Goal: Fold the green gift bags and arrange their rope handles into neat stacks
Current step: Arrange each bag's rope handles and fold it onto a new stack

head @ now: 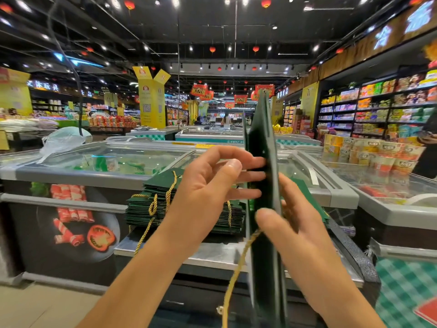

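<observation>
Left hand [208, 185] pressing, right hand [298, 226] pinching, you flatten one dark green paper gift bag [261, 138]; stack of folded green bags [139, 214] done at its nine o'clock

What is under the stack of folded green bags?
A grey metal ledge in front of the freezer; the stack lies flat on it. Its right part is covered by the left hand and the upright bag.
</observation>
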### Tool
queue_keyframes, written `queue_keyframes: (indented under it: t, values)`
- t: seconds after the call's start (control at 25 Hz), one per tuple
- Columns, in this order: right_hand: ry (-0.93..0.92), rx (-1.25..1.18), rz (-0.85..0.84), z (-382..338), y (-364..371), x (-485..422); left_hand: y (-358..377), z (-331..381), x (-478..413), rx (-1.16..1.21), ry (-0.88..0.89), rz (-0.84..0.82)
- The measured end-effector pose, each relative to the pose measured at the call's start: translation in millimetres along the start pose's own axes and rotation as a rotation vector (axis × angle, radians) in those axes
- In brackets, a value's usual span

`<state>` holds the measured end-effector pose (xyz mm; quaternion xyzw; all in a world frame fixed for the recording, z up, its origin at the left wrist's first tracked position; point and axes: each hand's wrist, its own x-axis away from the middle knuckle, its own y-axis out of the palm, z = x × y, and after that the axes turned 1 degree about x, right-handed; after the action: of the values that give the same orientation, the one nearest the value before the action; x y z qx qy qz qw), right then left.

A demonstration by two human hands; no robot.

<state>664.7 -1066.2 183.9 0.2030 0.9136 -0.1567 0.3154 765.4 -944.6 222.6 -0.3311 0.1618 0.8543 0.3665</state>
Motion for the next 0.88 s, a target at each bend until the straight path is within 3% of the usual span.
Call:
queue_keyframes:
  t: [0.12, 0.24, 0.4, 0.56, 0.72, 0.88]
  values:
    - [-0.006, -0.090, 0.138, 8.8, -7.0, -1.8, -0.9, -12.0, -3.1, 0.100, -0.013, -0.093]
    - [0.100, -0.159, 0.210, 25.9, -13.8, -3.3, -9.1, -31.1, 4.1, 0.037, -0.022, -0.021]
    - [0.321, -0.260, 0.264, 58.8, -29.5, -7.3, -33.1, -64.3, 29.3, -0.274, -0.150, 0.076]
    - [0.441, -0.285, 0.284, 96.7, -35.7, -6.8, -35.8, -91.3, 58.7, -0.608, -0.199, -0.056]
    - [0.441, -0.174, 0.295, 120.9, -39.3, -2.4, -22.5, -111.5, 75.2, -0.827, -0.103, -0.287]
    - [0.379, 0.016, 0.255, 134.4, -40.4, -2.6, -27.9, -141.3, 66.1, -1.170, -0.046, -0.305]
